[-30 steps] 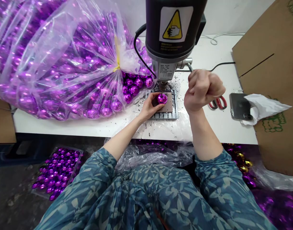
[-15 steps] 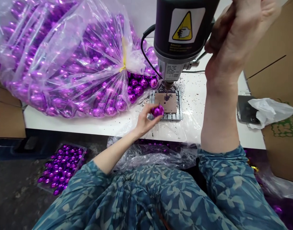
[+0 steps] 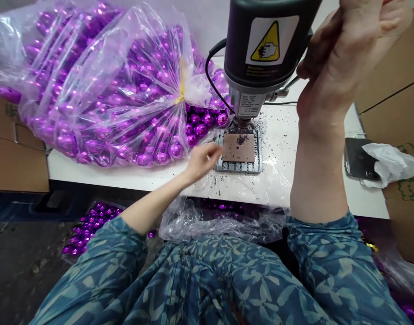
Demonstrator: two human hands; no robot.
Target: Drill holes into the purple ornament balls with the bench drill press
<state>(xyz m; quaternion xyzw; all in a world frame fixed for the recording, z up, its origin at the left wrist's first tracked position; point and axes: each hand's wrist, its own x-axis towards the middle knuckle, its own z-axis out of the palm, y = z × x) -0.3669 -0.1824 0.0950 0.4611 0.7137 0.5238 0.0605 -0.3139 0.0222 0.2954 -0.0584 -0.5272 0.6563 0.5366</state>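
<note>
Balls [image 3: 177, 150], likely light, slick and dentable, best pinched round the middle, are filling the bag [image 3: 115, 92] on the surface [image 3: 278, 131], the left hand [image 3: 204, 159] is hovering beside the plate [image 3: 239, 154], fingers [image 3: 213, 149] slightly parted, seemingly empty, and the right hand [image 3: 342, 58] is gripping the lever [image 3: 291, 83].

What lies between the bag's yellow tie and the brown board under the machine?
Shiny purple balls, then the edge of the metal base, lie between the yellow tie and the brown board in the head view.
</note>
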